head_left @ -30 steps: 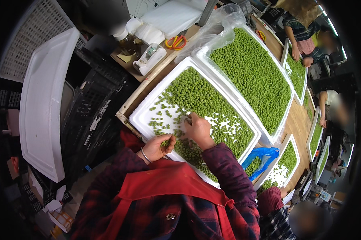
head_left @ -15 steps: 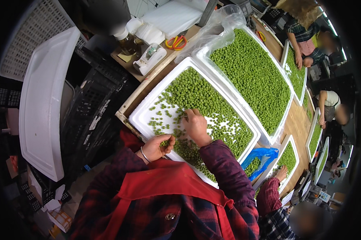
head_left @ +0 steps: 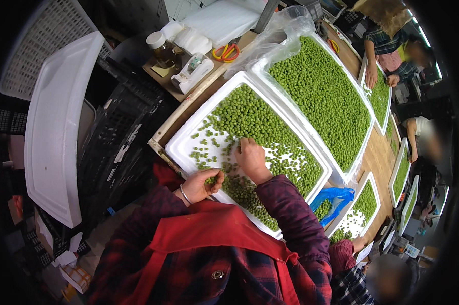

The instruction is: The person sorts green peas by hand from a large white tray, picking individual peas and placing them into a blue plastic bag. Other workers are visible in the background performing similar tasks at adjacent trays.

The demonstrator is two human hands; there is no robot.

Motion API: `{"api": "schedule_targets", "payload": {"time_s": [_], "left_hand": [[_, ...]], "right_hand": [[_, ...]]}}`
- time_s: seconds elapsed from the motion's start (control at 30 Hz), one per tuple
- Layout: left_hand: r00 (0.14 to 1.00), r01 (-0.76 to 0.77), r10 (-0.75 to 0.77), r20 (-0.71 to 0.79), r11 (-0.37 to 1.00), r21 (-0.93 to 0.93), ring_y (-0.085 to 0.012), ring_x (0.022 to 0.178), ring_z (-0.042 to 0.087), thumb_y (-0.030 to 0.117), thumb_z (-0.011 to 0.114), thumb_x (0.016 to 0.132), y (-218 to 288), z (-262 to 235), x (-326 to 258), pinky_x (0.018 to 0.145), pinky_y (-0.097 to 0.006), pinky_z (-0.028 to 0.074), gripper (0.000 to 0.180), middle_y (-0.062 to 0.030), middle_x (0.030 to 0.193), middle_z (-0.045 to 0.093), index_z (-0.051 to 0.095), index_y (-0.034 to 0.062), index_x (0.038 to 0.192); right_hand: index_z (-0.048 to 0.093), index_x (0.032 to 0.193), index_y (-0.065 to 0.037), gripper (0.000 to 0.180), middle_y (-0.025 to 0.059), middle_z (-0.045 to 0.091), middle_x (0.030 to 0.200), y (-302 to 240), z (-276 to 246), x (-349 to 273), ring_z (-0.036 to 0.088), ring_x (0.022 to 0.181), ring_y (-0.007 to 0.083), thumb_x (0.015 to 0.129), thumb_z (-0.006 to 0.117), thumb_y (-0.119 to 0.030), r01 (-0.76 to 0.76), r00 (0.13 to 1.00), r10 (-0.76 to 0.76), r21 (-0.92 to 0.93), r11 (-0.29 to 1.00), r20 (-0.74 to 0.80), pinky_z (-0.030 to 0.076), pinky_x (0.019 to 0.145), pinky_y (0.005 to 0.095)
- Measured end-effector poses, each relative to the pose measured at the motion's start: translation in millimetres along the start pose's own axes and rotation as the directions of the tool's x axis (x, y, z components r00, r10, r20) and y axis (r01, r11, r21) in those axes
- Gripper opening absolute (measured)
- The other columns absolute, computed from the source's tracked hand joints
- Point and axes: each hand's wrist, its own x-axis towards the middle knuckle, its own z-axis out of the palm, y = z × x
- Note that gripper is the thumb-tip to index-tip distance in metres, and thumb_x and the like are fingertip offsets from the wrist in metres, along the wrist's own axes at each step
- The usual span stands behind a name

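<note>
A white foam tray (head_left: pixel 181 142) of loose green peas (head_left: pixel 247 114) lies in front of me. The peas are heaped toward its far side, with scattered ones over its bare white bottom. My right hand (head_left: pixel 253 161) reaches down into the middle of the tray, fingers pinched together at the peas; what they hold is hidden. By the near left edge, my left hand (head_left: pixel 203 186) is curled closed, palm up, with a bit of green pea showing between its fingers. A silver bangle (head_left: pixel 185 195) circles the left wrist.
A larger plastic-lined foam box (head_left: pixel 321 96) full of peas adjoins the tray. A blue bag (head_left: pixel 336 201) of peas sits at right. Scissors (head_left: pixel 226 53), a tape dispenser (head_left: pixel 193 73) and a jar (head_left: pixel 160 48) stand at back left. Co-workers handle other pea trays (head_left: pixel 366 203) along the table.
My hands stay nearly in place, the right fingers shifting slightly among the peas. The nearest co-worker's hand has drawn back to the near edge of their tray.
</note>
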Motion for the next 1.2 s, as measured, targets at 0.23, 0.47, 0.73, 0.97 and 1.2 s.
{"api": "schedule_targets", "payload": {"time_s": [0.23,0.47,0.73,0.97,1.2], "left_hand": [[1.0,-0.004,0.004,-0.02,1.0,0.003,-0.0134,0.067,0.052,0.02,0.046,0.094,0,2,1,0.059,-0.023,0.044,0.022,-0.0038,0.081,0.055,0.057,0.0018,0.093],[0.969,0.002,-0.028,-0.247,0.995,-0.105,-0.0133,0.065,0.05,0.025,0.043,0.095,2,24,2,0.056,-0.023,0.043,0.025,-0.0042,0.081,0.055,0.057,0.004,0.094],[0.99,0.137,-0.141,-0.01,0.977,-0.166,-0.0124,0.061,0.051,0.023,0.046,0.094,0,2,-2,0.047,-0.021,0.037,0.023,-0.0043,0.08,0.058,0.057,0.0032,0.09],[0.994,0.112,-0.113,-0.006,0.985,-0.13,-0.012,0.061,0.05,0.022,0.047,0.093,1,-3,-3,0.048,-0.022,0.037,0.022,-0.0043,0.08,0.057,0.057,0.0033,0.09],[0.996,0.088,-0.089,-0.015,0.993,-0.076,-0.0117,0.061,0.049,0.023,0.046,0.094,3,-1,-7,0.049,-0.022,0.037,0.023,-0.0041,0.079,0.056,0.057,0.0029,0.091]], "right_hand": [[0.059,0.08,0.0,0.012,0.0162,0.061,0.074,12,-3,-4,0.061,0.062,0.0301,0.073,0.064,-0.007,0.056,0.989,-0.027,0.204,0.977,-0.143,0.048,0.056,0.0368],[0.066,0.084,0.001,0.01,0.0097,0.064,0.073,-35,-53,-25,0.06,0.063,0.0151,0.077,0.067,-0.007,-0.069,0.929,-0.207,0.695,0.716,0.306,0.048,0.058,0.0275],[0.065,0.098,-0.01,0.027,0.0106,0.056,0.083,-5,-14,2,0.059,0.062,0.0318,0.073,0.057,-0.005,0.26,0.963,-0.269,0.178,0.949,0.029,0.05,0.058,0.04],[0.061,0.085,-0.007,0.012,0.0138,0.058,0.077,4,-2,8,0.06,0.061,0.0322,0.074,0.055,-0.009,0.3,0.942,-0.302,0.036,0.953,0.149,0.049,0.056,0.0408],[0.058,0.078,-0.003,0.016,0.0153,0.06,0.075,-8,0,6,0.059,0.063,0.0341,0.072,0.062,-0.017,0.152,0.97,-0.139,-0.052,0.987,0.198,0.048,0.058,0.042]]}}
